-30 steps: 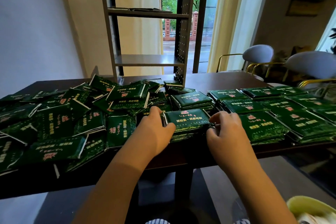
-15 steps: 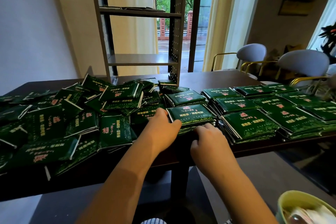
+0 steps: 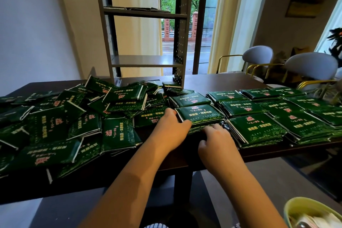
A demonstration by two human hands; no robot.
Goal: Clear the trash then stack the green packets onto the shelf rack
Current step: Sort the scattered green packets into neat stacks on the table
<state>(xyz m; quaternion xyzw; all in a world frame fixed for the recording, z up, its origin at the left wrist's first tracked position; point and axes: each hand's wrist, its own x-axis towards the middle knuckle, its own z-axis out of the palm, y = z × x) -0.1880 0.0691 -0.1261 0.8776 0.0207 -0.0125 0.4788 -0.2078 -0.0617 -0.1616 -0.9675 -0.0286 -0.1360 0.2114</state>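
A small stack of green packets (image 3: 200,116) lies near the table's front edge, in the middle. My left hand (image 3: 171,131) holds its left side, thumb along the near edge. My right hand (image 3: 216,139) has its fingers curled against the stack's near right edge. A loose heap of green packets (image 3: 74,122) covers the table's left half. Neat stacks of packets (image 3: 259,127) fill the right half. The grey shelf rack (image 3: 146,61) stands at the back of the table, its middle shelf bare.
The dark table (image 3: 212,81) has a bare strip behind the neat stacks. A yellow-green bin with trash (image 3: 296,209) sits low at the right. Two grey chairs (image 3: 312,65) stand beyond the table's right end.
My right hand slid from the stack's right side to its near edge, and the stack shifted slightly left and away from me. The left hand stayed on the stack's left side.
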